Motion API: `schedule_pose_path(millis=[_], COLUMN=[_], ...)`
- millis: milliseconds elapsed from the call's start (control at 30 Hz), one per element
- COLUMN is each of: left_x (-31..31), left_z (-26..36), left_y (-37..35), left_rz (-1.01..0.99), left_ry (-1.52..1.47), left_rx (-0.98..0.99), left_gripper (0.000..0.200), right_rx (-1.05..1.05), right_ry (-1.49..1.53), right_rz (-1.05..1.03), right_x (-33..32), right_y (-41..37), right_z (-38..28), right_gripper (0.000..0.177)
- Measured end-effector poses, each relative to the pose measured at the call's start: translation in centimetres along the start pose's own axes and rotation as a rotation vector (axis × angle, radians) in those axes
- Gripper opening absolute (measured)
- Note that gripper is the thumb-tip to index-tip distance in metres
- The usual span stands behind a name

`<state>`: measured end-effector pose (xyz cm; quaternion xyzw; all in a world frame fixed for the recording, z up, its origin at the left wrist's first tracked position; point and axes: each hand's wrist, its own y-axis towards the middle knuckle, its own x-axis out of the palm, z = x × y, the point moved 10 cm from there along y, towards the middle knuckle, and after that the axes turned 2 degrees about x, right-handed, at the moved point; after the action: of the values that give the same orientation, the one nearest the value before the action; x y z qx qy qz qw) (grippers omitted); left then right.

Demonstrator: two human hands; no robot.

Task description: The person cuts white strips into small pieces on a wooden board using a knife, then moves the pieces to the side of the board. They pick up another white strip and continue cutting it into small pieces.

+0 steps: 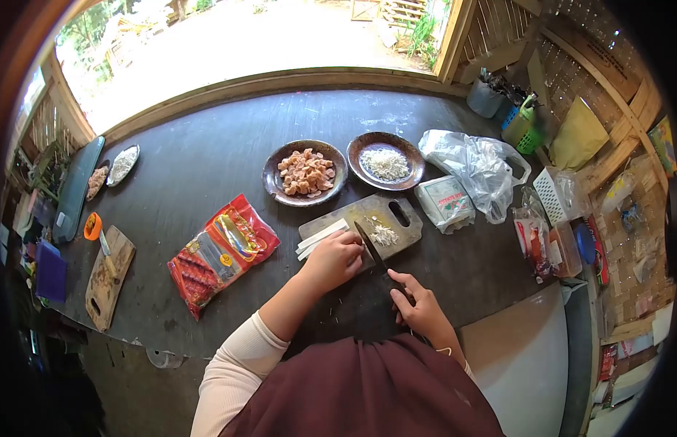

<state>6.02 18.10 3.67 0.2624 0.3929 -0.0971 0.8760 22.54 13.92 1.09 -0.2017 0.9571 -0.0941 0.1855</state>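
My left hand (336, 256) rests on the cutting board (407, 227), its curled fingers holding down white strips (322, 237) that stick out to the left. In my right hand (420, 306) is a knife (372, 242), gripped by the handle, its dark blade pointing up and left across the board close to my left fingertips. Right of the blade lies a small heap of thin white shreds (383, 233). Behind the board stand a brown plate of chopped pinkish-brown pieces (306, 173) and another plate of white shreds (384, 164).
A red food packet (223, 253) lies left of the board. To the right are a plastic bag (475, 164) and a white wrapped pack (445, 202). A second board (104, 291) with a knife (107, 255) lies far left. Utensil holders (485, 97) and a white basket (559, 193) line the right side.
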Motion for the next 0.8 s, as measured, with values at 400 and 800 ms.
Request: schedule_pose_path(millis=[400,800], left_x=[0.4,0.6], left_z=[0.2,0.9], left_y=[0.0,-0.2], left_rz=[-0.073,-0.006], left_ry=[0.092,0.181], left_rx=[0.067,0.067], left_gripper=[0.018,0.014], right_rx=[0.024,-0.151], right_ry=[0.08,-0.203], right_rz=[0.003,0.079], right_x=[-0.3,-0.8], right_y=[0.2,-1.6], right_z=[0.9,-2.7], right_gripper=[0.038,0.038])
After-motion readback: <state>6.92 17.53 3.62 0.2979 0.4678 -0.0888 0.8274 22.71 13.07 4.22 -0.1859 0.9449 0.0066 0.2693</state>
